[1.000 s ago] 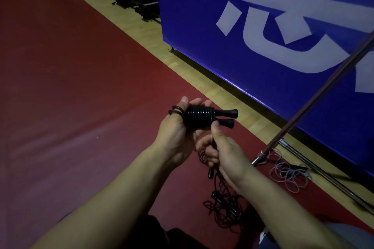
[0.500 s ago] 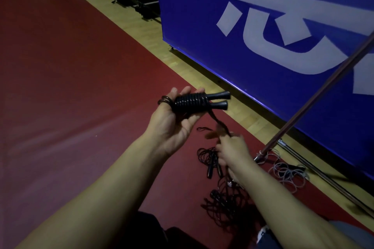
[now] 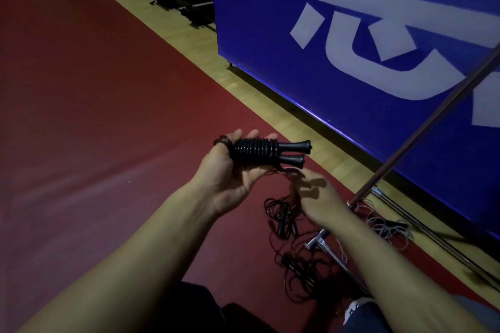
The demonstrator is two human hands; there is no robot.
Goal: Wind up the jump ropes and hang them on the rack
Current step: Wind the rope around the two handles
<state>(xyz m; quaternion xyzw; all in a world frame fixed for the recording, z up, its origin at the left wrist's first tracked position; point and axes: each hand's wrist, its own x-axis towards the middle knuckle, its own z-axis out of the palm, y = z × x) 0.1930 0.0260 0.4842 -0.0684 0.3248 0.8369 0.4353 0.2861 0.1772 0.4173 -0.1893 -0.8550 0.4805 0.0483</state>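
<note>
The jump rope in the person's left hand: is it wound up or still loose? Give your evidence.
Mostly wound: the jump rope in the left hand has tight coils round its paired handles; a short tail runs to the right hand.

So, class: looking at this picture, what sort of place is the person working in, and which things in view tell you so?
Most likely a sports hall or gym. The clues: a red sports floor edged with wooden boards, a large blue banner with white lettering, and black jump ropes lying on the floor.

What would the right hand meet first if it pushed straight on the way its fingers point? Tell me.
The right hand points up and left toward the wound jump rope held in the left hand. It would likely meet the underside of that bundle first, though blur and depth leave this uncertain.
</note>
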